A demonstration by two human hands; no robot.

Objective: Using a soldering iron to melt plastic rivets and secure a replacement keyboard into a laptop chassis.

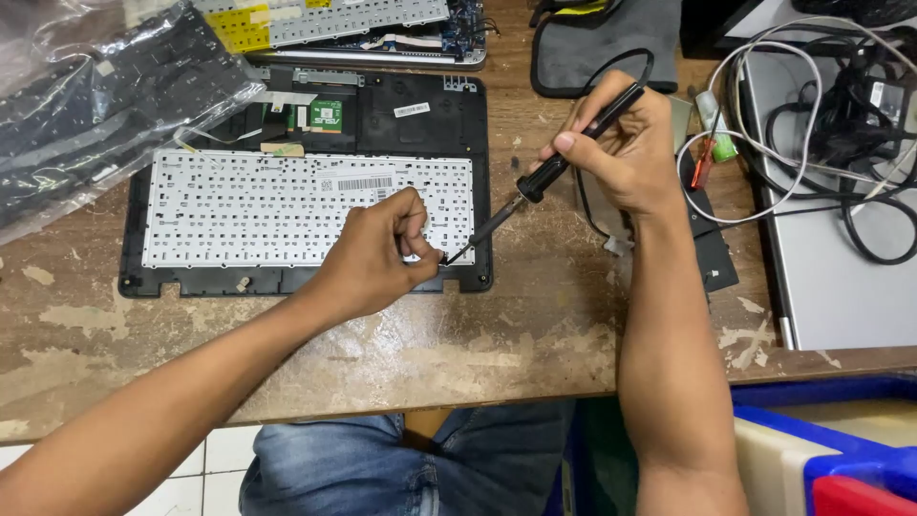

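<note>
A black laptop top case (430, 105) lies upside down on the worn wooden bench, with the white metal back of its keyboard (248, 205) facing up. My right hand (616, 143) grips a black soldering iron (544, 172) like a pen, its tip down at the keyboard's lower right corner. My left hand (377, 253) rests on that same corner, fingers pinched on something small and thin right beside the iron's tip; what it is I cannot make out. A small green circuit board (326, 115) sits in the case above the keyboard.
A keyboard in a clear plastic bag (86, 105) lies at the far left. Another opened laptop part (363, 24) is at the top. A grey pouch (611, 38), tangled cables (821, 124) and a silver laptop (841, 258) are at the right. Blue bins (841, 449) stand below the bench edge.
</note>
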